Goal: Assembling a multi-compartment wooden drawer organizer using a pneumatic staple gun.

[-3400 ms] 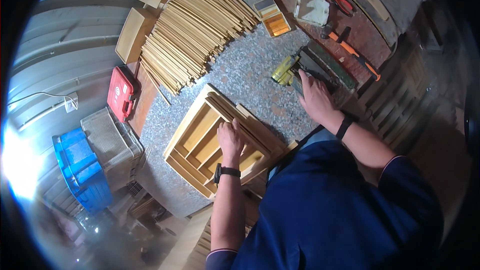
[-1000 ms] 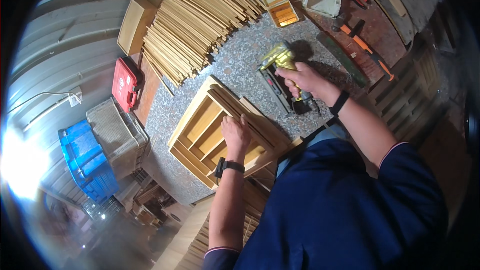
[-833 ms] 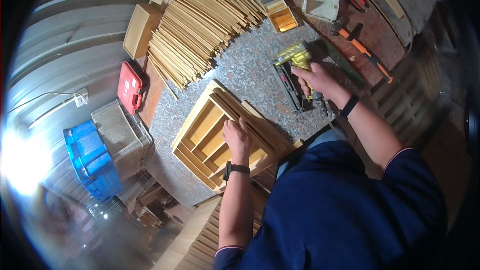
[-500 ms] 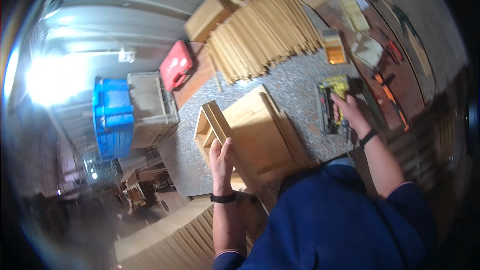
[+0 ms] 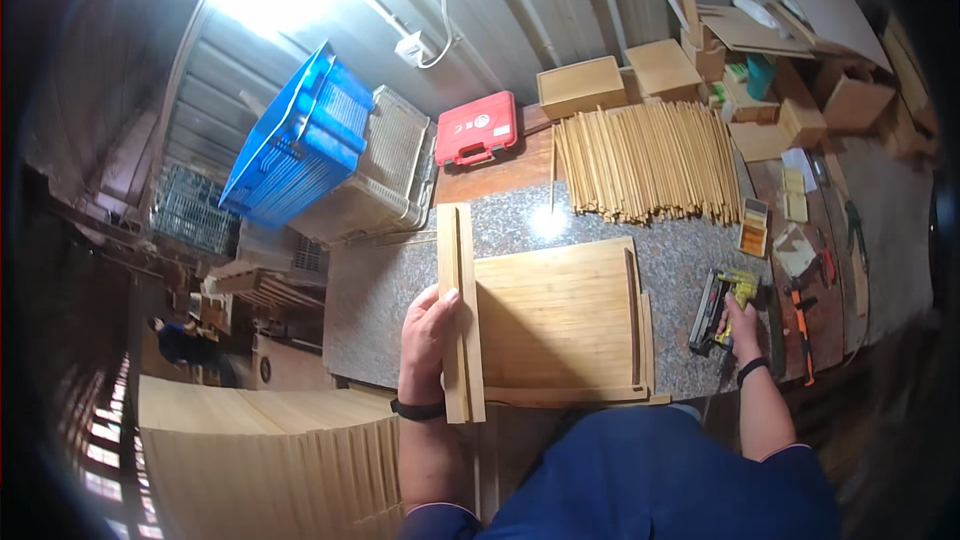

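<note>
My left hand [image 5: 425, 332] is closed around a shallow wooden box frame [image 5: 470, 360], thumb on its near face. The frame stands edge-on at the left side of a flat wooden panel [image 5: 550, 315], with a narrow strip running along its side. The panel lies on the speckled tabletop, a dark-edged strip [image 5: 632, 310] along its right side. Over on the right, my right hand [image 5: 742, 325] has its fingers wrapped round the grip of a yellow and black nail gun [image 5: 712, 308], which rests on the tabletop or just above it.
A wide row of thin wooden sticks [image 5: 650, 165] lies at the back, near a red case [image 5: 476, 130]. Blue crates [image 5: 305, 140] stand back left. Pliers [image 5: 827, 268] and an orange-handled tool [image 5: 803, 330] lie right. Stacked boards [image 5: 270, 450] stand lower left. A person [image 5: 190, 348] is far left.
The view has swung and levelled. The box frame in my left hand has turned from showing its hollow inside to edge-on. My right hand keeps its hold on the nail gun.
</note>
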Action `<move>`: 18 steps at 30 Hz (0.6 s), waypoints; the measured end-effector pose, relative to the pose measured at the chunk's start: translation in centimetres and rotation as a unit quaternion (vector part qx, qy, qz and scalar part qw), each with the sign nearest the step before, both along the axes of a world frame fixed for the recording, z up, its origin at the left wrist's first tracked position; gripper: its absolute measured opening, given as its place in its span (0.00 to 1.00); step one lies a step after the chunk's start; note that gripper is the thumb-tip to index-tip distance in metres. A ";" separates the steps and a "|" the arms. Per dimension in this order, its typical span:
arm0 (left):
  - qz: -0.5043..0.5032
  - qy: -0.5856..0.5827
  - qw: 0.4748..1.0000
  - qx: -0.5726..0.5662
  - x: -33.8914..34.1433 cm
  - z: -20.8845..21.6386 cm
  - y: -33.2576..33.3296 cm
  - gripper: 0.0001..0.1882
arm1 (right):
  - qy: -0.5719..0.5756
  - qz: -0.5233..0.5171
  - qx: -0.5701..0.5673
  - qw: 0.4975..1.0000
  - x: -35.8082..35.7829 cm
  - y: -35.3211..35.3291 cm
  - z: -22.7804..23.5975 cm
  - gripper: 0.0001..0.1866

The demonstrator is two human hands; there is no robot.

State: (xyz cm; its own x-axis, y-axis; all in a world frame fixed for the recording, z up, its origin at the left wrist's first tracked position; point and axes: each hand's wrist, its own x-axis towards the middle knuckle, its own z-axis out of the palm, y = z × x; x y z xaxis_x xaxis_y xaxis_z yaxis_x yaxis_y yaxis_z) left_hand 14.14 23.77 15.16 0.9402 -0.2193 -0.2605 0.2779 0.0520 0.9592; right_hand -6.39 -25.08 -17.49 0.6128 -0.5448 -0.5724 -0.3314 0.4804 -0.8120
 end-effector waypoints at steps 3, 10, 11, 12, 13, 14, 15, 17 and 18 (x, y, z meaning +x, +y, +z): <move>-0.027 -0.015 0.999 -0.032 1.7 0.2 2.9 0.13 | 0.019 -0.016 -0.070 0.997 -0.1 0.7 -1.0 0.17; -0.006 -0.022 0.993 -0.116 3.9 1.1 8.6 0.11 | 0.123 0.014 -0.136 0.983 0.3 1.0 -1.1 0.18; -0.007 -0.021 0.991 -0.133 4.1 1.1 9.2 0.11 | 0.148 0.022 -0.164 0.975 0.2 0.7 -1.6 0.19; -0.016 -0.024 0.989 -0.142 4.2 1.3 9.8 0.11 | 0.148 0.022 -0.171 0.974 0.2 0.7 -2.1 0.19; -0.013 -0.024 0.989 -0.149 4.4 1.3 10.6 0.11 | 0.155 0.013 -0.178 0.972 0.1 0.7 -2.3 0.19; -0.017 -0.026 0.989 -0.147 4.6 1.2 11.4 0.11 | 0.162 0.004 -0.185 0.969 -0.2 0.7 -2.4 0.20; -0.015 -0.028 0.989 -0.142 4.7 1.2 12.1 0.11 | 0.162 0.010 -0.191 0.968 -0.1 1.4 -2.1 0.20; -0.003 -0.029 0.988 -0.150 4.6 1.7 13.4 0.11 | 0.252 0.019 -0.351 0.901 0.3 3.0 -1.0 0.26; -0.011 -0.033 0.988 -0.154 4.7 2.2 13.7 0.11 | 0.351 0.020 -0.419 0.837 0.1 2.9 -1.1 0.32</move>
State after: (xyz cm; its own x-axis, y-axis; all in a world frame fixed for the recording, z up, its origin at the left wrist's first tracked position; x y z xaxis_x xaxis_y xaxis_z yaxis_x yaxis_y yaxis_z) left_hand 18.82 37.48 17.34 0.9470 -0.2988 -0.1176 0.2204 0.3385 0.9148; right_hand -6.34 -22.17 -18.61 0.3126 -0.9226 -0.2262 -0.8702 -0.1826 -0.4577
